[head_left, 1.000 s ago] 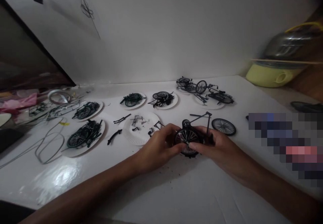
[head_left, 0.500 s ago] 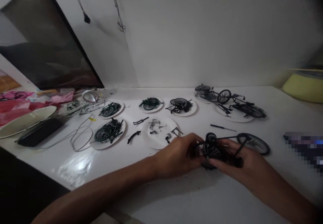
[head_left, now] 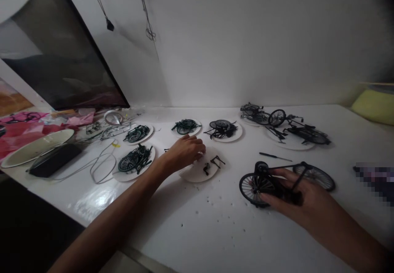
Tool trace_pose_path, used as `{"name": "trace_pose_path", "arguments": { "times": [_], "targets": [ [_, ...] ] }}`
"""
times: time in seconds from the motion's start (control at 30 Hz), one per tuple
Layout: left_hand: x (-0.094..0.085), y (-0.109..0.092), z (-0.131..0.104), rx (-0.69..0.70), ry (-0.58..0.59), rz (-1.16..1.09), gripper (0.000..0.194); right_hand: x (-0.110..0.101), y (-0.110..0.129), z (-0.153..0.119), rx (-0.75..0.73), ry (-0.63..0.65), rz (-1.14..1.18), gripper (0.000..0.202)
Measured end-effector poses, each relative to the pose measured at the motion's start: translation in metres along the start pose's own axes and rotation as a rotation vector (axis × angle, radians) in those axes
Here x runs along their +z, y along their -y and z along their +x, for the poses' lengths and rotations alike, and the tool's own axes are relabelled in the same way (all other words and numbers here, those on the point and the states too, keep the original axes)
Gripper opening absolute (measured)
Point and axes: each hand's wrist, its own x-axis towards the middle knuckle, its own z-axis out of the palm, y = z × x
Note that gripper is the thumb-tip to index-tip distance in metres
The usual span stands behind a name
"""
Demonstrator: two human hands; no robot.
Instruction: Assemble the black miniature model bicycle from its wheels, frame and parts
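My right hand (head_left: 303, 193) is closed around the black frame of a miniature bicycle (head_left: 257, 189), with its thumb near the hub of the closer wheel. The other wheel (head_left: 317, 177) rests toward the right, behind my fingers. My left hand (head_left: 186, 150) hangs over the far left part of a white paper plate (head_left: 197, 176), fingers bent down together. Its fingertips and whatever is in them are hidden. On that plate lie a small black part (head_left: 207, 168) and a forked black piece (head_left: 217, 161) at the right rim.
A dark-handled screwdriver (head_left: 273, 156) lies behind the bicycle. Several paper plates hold bicycle parts, among them a green pile (head_left: 135, 158). At left are a black case (head_left: 55, 160), a cream dish (head_left: 37, 146) and looped cable (head_left: 103, 164). Crumbs dot the white tabletop (head_left: 215, 232).
My left hand has let go of the miniature bicycle and moved left and away from me, over the paper plate. My right hand keeps its hold on the bicycle. The view has shifted slightly.
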Motion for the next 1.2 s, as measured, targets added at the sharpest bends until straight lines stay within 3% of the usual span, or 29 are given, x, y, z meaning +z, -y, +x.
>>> {"name": "trace_pose_path", "arguments": {
  "times": [0.37, 0.7, 0.87, 1.07, 1.2],
  "targets": [
    [0.005, -0.001, 0.004, 0.026, -0.048, 0.068, 0.016, -0.002, 0.006, -0.001, 0.044, 0.076, 0.02, 0.05],
    [0.0, -0.006, 0.004, 0.004, -0.213, -0.119, 0.016, -0.008, 0.005, 0.005, 0.186, 0.116, 0.233, 0.055],
    [-0.009, -0.042, 0.005, 0.063, -0.308, -0.239, 0.02, -0.011, 0.011, 0.005, 0.275, 0.124, 0.473, 0.051],
    [-0.013, -0.103, -0.001, 0.231, -0.384, -0.354, 0.017, -0.011, 0.01, 0.003, 0.196, 0.159, 0.653, 0.037],
    [-0.006, -0.118, -0.002, 0.234, -0.364, -0.353, 0.018, -0.01, 0.008, 0.002, 0.191, 0.177, 0.672, 0.036]
  ]
}}
